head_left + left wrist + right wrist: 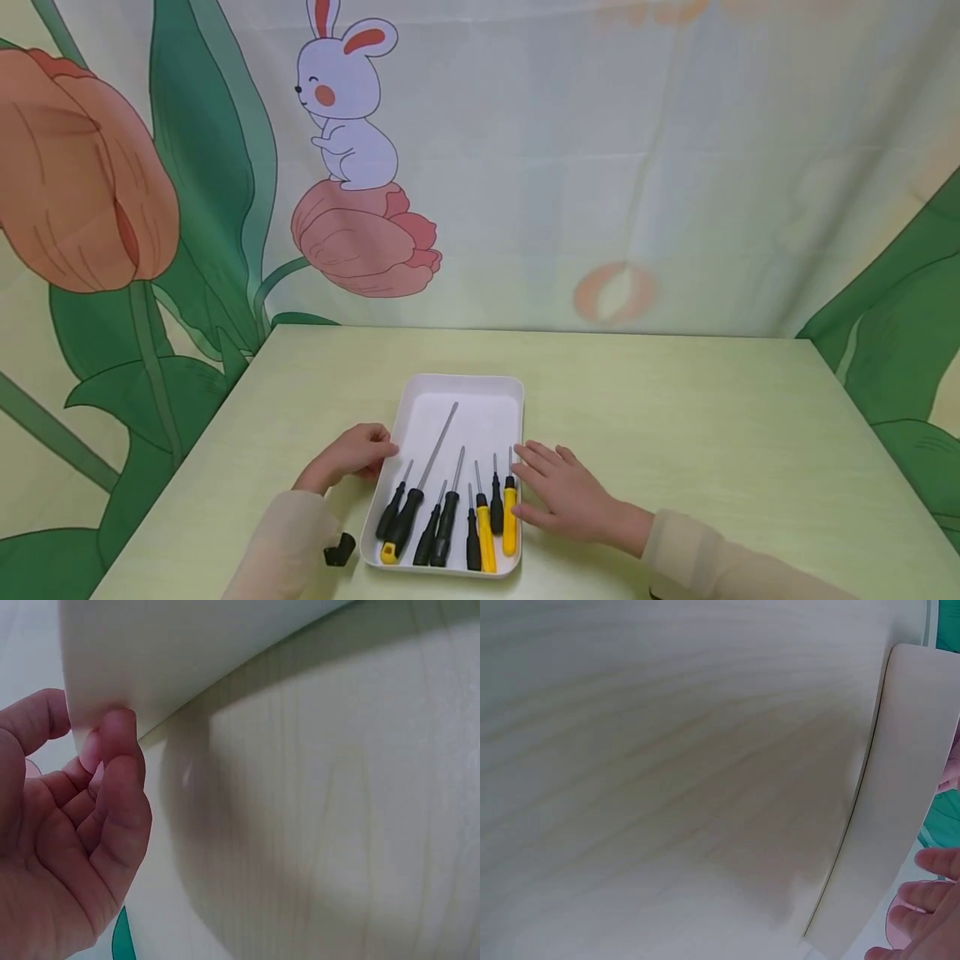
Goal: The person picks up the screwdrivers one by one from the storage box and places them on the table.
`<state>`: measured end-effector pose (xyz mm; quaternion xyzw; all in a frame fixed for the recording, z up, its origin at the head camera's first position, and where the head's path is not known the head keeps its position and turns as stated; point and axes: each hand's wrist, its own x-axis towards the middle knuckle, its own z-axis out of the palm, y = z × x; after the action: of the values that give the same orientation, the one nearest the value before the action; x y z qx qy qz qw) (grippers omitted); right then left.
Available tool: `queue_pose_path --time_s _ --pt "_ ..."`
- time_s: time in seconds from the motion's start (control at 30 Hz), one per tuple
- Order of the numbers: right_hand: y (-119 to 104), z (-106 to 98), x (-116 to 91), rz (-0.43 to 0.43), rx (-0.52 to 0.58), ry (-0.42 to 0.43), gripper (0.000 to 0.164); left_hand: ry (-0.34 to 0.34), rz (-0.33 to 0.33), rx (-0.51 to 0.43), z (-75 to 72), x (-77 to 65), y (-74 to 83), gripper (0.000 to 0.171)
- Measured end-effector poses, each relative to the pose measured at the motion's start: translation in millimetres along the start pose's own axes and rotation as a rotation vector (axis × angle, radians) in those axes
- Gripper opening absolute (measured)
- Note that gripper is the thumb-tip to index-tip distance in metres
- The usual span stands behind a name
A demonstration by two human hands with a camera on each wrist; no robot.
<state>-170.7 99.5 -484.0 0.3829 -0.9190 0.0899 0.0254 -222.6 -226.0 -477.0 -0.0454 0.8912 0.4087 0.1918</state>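
Nearest the onlooker, pale sleeves lead to two bare hands at either side of a white tray. A small black object lies nearer than the left fingers, beside that sleeve; its nature cannot be made out. Between the two sets of fingers, inside the tray, lie eight screwdrivers, handles toward the person and shafts pointing away, an arrangement that probably leaves each handle easy to pick out. The large black screwdriver with a yellow end, toward the left fingers, reaches deepest into the tray; the yellow screwdriver lies closest to the right fingers, its shaft just beside their tips.

The left hand pinches the tray's left rim with curled fingers, seemingly to steady it. The right hand grasps nothing: its fingers are extended at the opposite rim, perhaps as a guard on that side; whether they touch it cannot be told.

Beneath and beyond the fingers spreads a pale, wood-grained tabletop. Behind its far edge hangs a printed cloth bearing tulips, broad green leaves and a white rabbit on a pink bloom.
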Motion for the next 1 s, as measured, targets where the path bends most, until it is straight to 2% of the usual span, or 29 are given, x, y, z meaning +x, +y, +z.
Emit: queue_pose_path --time_s 0.23,0.4,0.7,1.0 --pt "-7 -2 4 0.028 -0.009 0.049 0.05 0.038 0.0 0.023 2.6 0.2 1.5 0.014" --pt "-10 0 9 0.042 -0.062 0.08 0.049 0.044 -0.011 0.023 3.1 0.5 1.0 0.014" --pt "-23 0 20 0.124 -0.123 0.068 0.044 0.076 0.004 -0.008 4.8 -3.5 0.5 0.014" --pt "-34 10 25 0.22 -0.215 0.044 0.037 0.087 0.009 -0.009 5.9 -3.3 -2.1 0.013"
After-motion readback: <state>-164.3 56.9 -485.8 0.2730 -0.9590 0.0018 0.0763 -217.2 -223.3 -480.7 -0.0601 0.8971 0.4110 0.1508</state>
